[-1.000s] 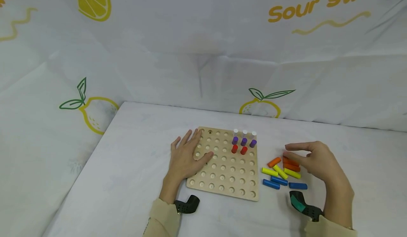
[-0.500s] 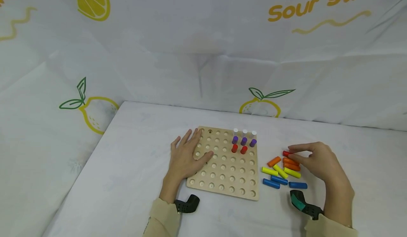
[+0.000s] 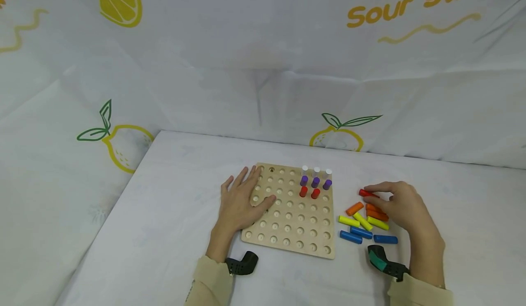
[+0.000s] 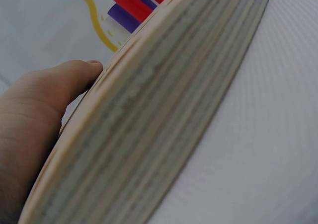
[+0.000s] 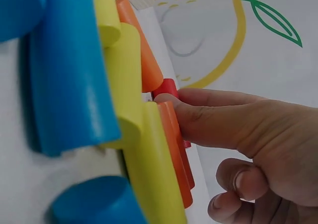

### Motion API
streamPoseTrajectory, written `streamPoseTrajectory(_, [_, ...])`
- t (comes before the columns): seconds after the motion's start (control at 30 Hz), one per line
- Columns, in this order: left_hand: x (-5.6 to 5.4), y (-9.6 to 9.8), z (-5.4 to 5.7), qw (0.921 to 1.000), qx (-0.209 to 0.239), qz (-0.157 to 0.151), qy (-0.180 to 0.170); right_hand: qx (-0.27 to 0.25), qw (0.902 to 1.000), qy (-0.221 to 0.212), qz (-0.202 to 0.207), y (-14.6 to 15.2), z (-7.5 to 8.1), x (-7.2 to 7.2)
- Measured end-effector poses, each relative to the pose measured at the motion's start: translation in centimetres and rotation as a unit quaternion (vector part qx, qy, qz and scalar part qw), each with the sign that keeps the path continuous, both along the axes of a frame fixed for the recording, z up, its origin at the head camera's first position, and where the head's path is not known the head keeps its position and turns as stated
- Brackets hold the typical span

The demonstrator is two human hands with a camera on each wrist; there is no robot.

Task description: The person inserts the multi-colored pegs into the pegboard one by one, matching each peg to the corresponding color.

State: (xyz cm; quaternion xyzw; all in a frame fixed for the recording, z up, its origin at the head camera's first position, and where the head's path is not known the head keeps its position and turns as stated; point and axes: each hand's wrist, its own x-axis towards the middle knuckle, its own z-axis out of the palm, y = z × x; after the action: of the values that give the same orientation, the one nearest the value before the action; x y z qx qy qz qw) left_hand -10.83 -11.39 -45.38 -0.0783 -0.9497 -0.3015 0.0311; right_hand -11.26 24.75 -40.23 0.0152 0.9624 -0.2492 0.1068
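My left hand (image 3: 240, 205) rests with spread, straight fingers on the left side of a wooden pegboard (image 3: 293, 247). In the left wrist view its thumb (image 4: 74, 80) lies over the board's edge. Standing in the board's far right corner are three white pegs (image 3: 316, 171), three purple pegs (image 3: 315, 182) and two red pegs (image 3: 315, 193). Right of the board, my right hand (image 3: 404, 205) pinches a loose red peg (image 3: 364, 192) between thumb and forefinger. In the right wrist view, the hand and an orange peg (image 5: 174, 134) partly cover this red peg (image 5: 167, 88).
Below the right hand lie loose orange pegs (image 3: 355, 209), yellow pegs (image 3: 349, 221) and blue pegs (image 3: 350, 237), close together on a white tablecloth (image 3: 172, 196). A white cloth backdrop (image 3: 230, 96) printed with lemons rises behind the table.
My right hand has moved slightly left and away from me, bringing the red peg along, clear of the orange pegs. My left hand and the board have stayed put.
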Motion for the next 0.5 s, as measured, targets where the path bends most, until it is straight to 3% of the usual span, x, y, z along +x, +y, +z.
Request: streamPoseTrajectory(0.5, [-0.04, 0.01, 0.01, 1.0000, -0.003, 0.001, -0.003, -0.004, 0.9994, 0.034, 0.000, -0.87, -0.36, 0.04])
